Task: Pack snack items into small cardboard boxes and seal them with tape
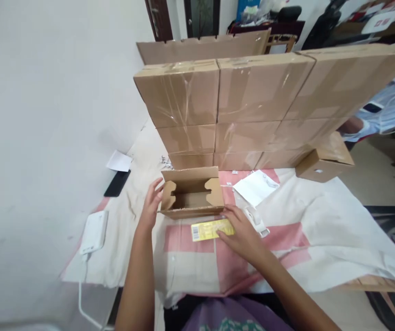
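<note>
On my feed the flat yellow barcoded carton [205, 231] was just in front of the open brown cardboard box [194, 213], its end gripped in my right hand [241, 232], and, my left hand [152, 204] only curved against the box's side, I judged a knock could skid that box over the rumpled pink-and-white cloth [192, 271].

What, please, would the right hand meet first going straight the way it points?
Probably the open box, at its near right corner; whether the right hand touches it now is unclear.
</note>
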Available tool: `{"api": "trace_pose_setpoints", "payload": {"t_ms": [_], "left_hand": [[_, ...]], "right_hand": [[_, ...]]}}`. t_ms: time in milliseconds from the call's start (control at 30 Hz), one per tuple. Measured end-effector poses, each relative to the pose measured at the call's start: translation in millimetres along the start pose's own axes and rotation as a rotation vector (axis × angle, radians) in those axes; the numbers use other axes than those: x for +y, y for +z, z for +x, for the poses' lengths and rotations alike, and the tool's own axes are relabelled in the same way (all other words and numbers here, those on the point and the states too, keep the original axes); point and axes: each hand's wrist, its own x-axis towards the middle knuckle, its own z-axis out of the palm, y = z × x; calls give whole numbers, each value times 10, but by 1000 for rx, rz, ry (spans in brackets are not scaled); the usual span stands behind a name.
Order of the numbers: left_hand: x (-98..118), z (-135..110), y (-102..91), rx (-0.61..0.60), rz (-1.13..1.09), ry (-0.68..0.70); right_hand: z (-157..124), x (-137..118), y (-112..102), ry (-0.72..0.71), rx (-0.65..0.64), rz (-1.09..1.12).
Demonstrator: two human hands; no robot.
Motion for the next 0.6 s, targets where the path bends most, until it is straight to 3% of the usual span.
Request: {"api": "trace_pose_setpoints", "payload": {"t_ms": [133, 267, 333, 433, 500, 600], "left_hand": [[423, -321, 3, -284, 279, -151], [581, -340, 105, -466, 537, -165], [583, -333, 197, -448, 602, -141], [544, -345, 282, -371, 621, -123], [504, -370, 269, -325, 595, -97], [436, -432, 188, -286, 501, -88]], "right_hand": [[-73, 19, -156, -77, -134, -209], [-242, 67, -80, -361, -200, -314], [-292, 90, 27, -441, -191, -327], [-268, 100, 0, -383, -242, -311], [-219, 74, -222, -317, -335, -166], [-160, -28, -717, -245, -408, 338]]}}
